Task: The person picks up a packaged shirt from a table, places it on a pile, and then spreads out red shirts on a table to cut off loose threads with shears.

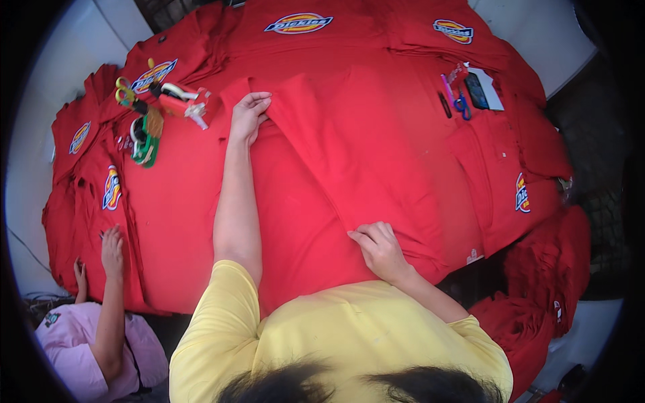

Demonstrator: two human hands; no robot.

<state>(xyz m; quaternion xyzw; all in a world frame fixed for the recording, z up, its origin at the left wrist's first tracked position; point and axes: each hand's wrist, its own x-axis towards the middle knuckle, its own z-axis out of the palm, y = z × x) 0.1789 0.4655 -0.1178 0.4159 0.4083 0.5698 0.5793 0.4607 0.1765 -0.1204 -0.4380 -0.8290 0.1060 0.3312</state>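
A plain red garment lies spread across the middle of the table, with a long fold running diagonally down it. At the far end of that fold, my left hand pinches the cloth between thumb and fingers. Nearer to me, my right hand has its fingertips closed on the same folded edge, close to the table's front side. Loose wrinkles show in the cloth between the two hands.
More red garments with oval patches ring the table. Left lie yellow-handled scissors and a green tool; right, a phone and blue-handled scissors. A co-worker's hand works at left. Red cloth is heaped at lower right.
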